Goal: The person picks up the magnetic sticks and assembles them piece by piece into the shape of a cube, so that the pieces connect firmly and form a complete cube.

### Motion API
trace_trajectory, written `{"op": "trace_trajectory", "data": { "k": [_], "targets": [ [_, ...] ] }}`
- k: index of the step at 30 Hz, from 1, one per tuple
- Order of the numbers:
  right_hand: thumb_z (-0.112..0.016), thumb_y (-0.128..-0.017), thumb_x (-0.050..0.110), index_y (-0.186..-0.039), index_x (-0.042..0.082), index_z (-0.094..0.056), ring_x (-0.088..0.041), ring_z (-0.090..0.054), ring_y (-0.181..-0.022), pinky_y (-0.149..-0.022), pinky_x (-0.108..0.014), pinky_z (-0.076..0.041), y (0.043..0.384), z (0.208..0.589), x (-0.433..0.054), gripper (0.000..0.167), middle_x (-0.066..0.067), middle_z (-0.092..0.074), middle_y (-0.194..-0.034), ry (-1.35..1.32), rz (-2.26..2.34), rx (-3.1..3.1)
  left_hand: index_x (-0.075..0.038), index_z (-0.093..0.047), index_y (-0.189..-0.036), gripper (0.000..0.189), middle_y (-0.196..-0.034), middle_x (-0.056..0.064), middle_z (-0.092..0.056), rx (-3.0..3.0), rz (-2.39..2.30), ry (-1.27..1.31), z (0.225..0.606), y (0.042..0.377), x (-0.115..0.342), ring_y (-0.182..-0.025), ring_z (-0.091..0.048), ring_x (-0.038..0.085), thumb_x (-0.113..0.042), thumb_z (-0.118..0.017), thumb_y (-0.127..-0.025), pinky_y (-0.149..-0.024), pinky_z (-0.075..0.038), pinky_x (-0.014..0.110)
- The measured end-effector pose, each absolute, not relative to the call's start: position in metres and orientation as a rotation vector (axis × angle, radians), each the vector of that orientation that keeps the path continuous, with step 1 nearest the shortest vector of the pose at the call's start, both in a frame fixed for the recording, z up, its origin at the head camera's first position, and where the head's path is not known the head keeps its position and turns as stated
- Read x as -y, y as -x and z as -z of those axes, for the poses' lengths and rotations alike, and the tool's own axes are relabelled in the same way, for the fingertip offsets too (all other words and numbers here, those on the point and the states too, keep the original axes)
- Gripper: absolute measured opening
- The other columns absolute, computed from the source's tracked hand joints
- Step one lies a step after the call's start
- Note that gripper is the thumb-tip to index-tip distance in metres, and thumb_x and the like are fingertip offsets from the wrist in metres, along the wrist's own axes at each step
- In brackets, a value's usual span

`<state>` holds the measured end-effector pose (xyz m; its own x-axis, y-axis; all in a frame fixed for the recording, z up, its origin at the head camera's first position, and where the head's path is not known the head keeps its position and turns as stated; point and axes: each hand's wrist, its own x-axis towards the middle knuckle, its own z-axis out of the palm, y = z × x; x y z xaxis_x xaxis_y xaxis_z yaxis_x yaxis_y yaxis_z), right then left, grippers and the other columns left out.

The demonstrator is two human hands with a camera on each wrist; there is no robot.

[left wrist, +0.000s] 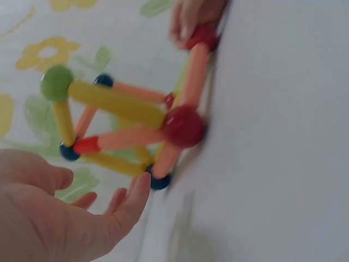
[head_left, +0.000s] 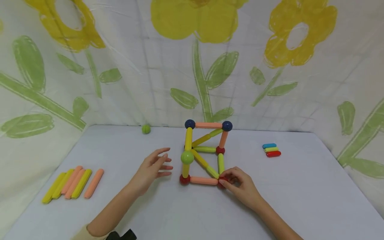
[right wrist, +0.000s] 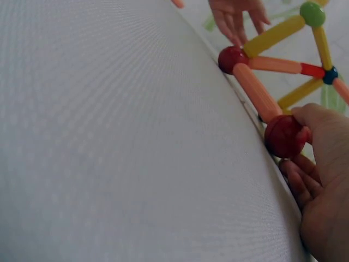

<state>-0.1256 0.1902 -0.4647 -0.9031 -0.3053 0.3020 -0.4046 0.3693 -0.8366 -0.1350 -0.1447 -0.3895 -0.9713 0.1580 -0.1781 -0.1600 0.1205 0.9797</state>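
A frame of coloured rods and balls stands on the white table, with a light green ball (head_left: 187, 157) on top at its front left. My right hand (head_left: 244, 188) pinches the red ball (right wrist: 284, 136) at the front right corner between thumb and fingers. From that ball a salmon rod (head_left: 204, 180) runs to another red ball (head_left: 184, 179) at the front left. Two dark blue balls, one at the upper left (head_left: 189, 124), one at the upper right (head_left: 227, 126), are joined by another salmon rod (head_left: 209, 125). Left of the frame, my left hand (head_left: 151, 170) holds nothing, fingers spread loosely towards it.
Several yellow and salmon rods (head_left: 72, 183) lie side by side at the left of the table (head_left: 144, 216). A green ball (head_left: 146, 129) rests near the back edge. Three short rods, blue, yellow-green and red (head_left: 273, 154), lie at the right. A flower-painted cloth (head_left: 129, 100) hangs behind.
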Motion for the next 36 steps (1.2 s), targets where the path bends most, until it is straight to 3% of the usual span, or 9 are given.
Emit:
{"op": "trace_trajectory", "data": {
  "k": [6, 14, 21, 27, 32, 36],
  "targets": [
    [-0.078, -0.095, 0.006, -0.106, 0.012, -0.075, -0.009, -0.062, -0.081, -0.073, -0.021, -0.057, 0.125, 0.463, -0.191, 0.013, 0.0, -0.067, -0.098, -0.663, -1.573, 2.521, 0.01, -0.043, -0.153, 0.047, -0.139, 0.034, -0.058, -1.993, -2.025, 0.135, 0.407, 0.1, 0.127, -0.124, -0.067, 0.039, -0.017, -0.04, -0.116, -0.099, -0.059, 0.038],
    [-0.079, -0.095, 0.008, -0.111, 0.011, -0.076, -0.01, -0.064, -0.084, -0.075, -0.021, -0.058, 0.124, 0.461, -0.191, 0.017, 0.0, -0.069, -0.1, -0.708, -1.584, 2.535, 0.02, -0.04, -0.149, 0.049, -0.149, 0.043, -0.047, -1.926, -2.137, 0.156, 0.409, 0.091, 0.112, -0.142, -0.05, 0.049, -0.015, -0.035, -0.116, -0.111, -0.049, 0.044],
    [-0.077, -0.098, 0.013, -0.124, 0.006, -0.074, -0.008, -0.067, -0.092, -0.083, -0.024, -0.061, 0.117, 0.456, -0.18, 0.028, -0.005, -0.071, -0.108, -0.849, -1.613, 2.599, 0.019, -0.033, -0.154, 0.054, -0.161, 0.038, -0.034, -1.904, -2.222, 0.16, 0.41, 0.111, 0.116, -0.152, -0.036, 0.047, -0.019, -0.034, -0.116, -0.121, -0.036, 0.048],
    [-0.073, -0.102, 0.031, -0.149, 0.011, -0.06, -0.01, -0.062, -0.105, -0.093, -0.026, -0.058, 0.105, 0.449, -0.167, 0.052, -0.002, -0.065, -0.124, -0.991, -1.56, 2.793, 0.019, -0.028, -0.156, 0.054, -0.166, 0.034, -0.03, -1.858, -2.322, 0.164, 0.416, 0.139, 0.114, -0.157, -0.029, 0.043, -0.017, -0.03, -0.116, -0.127, -0.028, 0.048],
    [-0.069, -0.102, 0.046, -0.161, 0.021, -0.046, -0.013, -0.052, -0.115, -0.099, -0.028, -0.052, 0.096, 0.447, -0.156, 0.068, 0.003, -0.053, -0.138, -1.047, -1.504, 2.904, 0.016, -0.031, -0.157, 0.052, -0.167, 0.03, -0.031, -1.845, -2.322, 0.149, 0.421, 0.164, 0.109, -0.158, -0.029, 0.038, -0.016, -0.032, -0.116, -0.128, -0.027, 0.046],
    [-0.068, -0.102, 0.047, -0.163, 0.024, -0.043, -0.014, -0.049, -0.12, -0.104, -0.03, -0.049, 0.095, 0.447, -0.15, 0.07, 0.004, -0.05, -0.14, -1.054, -1.52, 2.905, 0.014, -0.035, -0.156, 0.051, -0.166, 0.028, -0.035, -1.881, -2.261, 0.096, 0.423, 0.178, 0.104, -0.157, -0.032, 0.037, -0.018, -0.034, -0.116, -0.127, -0.03, 0.045]
  ]
}}
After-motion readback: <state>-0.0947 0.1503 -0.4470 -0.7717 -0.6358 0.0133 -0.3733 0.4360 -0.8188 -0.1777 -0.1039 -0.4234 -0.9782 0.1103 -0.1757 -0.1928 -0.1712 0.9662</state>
